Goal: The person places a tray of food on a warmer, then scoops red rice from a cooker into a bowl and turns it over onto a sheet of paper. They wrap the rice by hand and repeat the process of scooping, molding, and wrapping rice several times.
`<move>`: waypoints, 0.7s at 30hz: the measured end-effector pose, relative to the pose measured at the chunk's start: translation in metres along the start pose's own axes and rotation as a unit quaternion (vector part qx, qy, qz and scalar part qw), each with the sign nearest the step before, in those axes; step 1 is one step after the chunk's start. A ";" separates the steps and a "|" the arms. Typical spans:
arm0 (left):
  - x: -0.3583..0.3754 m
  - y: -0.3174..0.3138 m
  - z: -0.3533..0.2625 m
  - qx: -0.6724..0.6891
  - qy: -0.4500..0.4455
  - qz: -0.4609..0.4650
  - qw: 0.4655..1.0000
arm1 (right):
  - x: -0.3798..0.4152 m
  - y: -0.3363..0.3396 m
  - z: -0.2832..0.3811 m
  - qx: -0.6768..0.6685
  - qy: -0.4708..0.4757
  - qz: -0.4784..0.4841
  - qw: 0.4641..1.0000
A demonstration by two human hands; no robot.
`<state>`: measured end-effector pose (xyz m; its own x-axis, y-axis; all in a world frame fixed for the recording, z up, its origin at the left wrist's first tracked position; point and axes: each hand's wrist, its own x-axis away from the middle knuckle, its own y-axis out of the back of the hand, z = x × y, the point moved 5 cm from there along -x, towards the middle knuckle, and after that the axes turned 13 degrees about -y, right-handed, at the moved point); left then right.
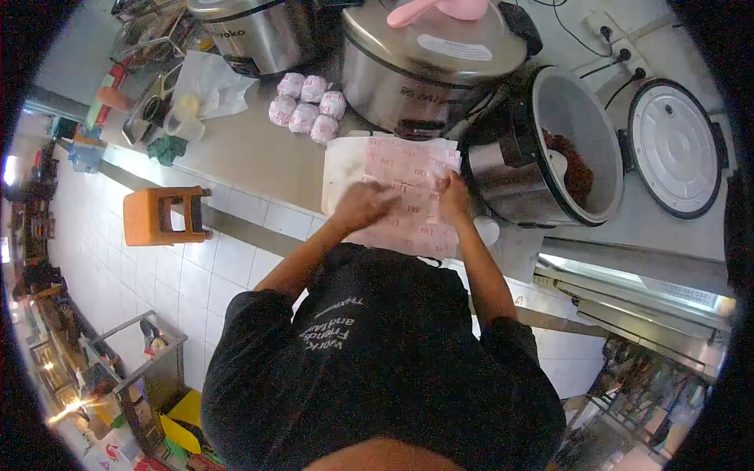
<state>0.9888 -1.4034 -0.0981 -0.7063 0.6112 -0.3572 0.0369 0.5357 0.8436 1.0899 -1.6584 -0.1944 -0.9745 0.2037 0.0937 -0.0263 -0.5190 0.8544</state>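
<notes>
A stack of printed wrapping paper (404,157), white with red lettering, lies on the counter in front of me. My left hand (365,206) rests over the middle of the sheets, its fingers stretched across them and slightly blurred. At the right edge, my right hand (453,196) pinches the printed paper between its fingers. Some of the sheets hang toward my shirt, over the counter's front edge. Several round packets (303,118) in similar printed paper sit grouped to the left of the stack.
Behind the paper stands a closed rice cooker (424,86) with a pink scoop (428,9) on its lid. An open cooker (510,184) at right holds reddish-brown food (577,169). Another cooker (267,35) stands back left. An orange stool (153,216) is on the tiled floor.
</notes>
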 end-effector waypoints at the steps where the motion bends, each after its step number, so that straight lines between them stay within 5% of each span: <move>1: 0.001 -0.007 -0.020 -0.055 -0.058 -0.019 0.997 | 0.001 0.000 0.010 0.065 0.058 -0.061 0.994; 2: 0.000 -0.017 -0.039 -0.110 -0.115 -0.038 0.987 | 0.007 0.003 0.017 0.100 0.084 -0.083 0.988; 3: -0.003 -0.032 -0.034 -0.040 -0.045 0.028 0.998 | 0.014 0.006 0.026 0.134 0.108 -0.108 0.979; 7: -0.001 -0.052 -0.019 -0.088 -0.037 0.008 0.995 | 0.030 0.067 0.093 0.126 0.125 -0.111 0.978; 11: -0.002 -0.057 -0.011 -0.078 -0.043 0.021 0.996 | 0.001 0.045 0.079 -0.044 0.166 -0.020 0.985; 17: -0.011 -0.053 -0.004 -0.049 -0.057 0.015 0.997 | -0.012 0.019 0.071 0.166 0.142 0.057 0.974; 21: -0.012 -0.044 -0.007 -0.047 -0.059 0.012 0.997 | 0.020 0.063 0.094 0.122 0.198 -0.069 0.970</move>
<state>0.9905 -1.4386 -0.1279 -0.6170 0.6914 -0.3760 -0.0168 0.4661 0.8846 1.0901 -1.6087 -0.0908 -0.9760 -0.1024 -0.1920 -0.1555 -0.2886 0.9447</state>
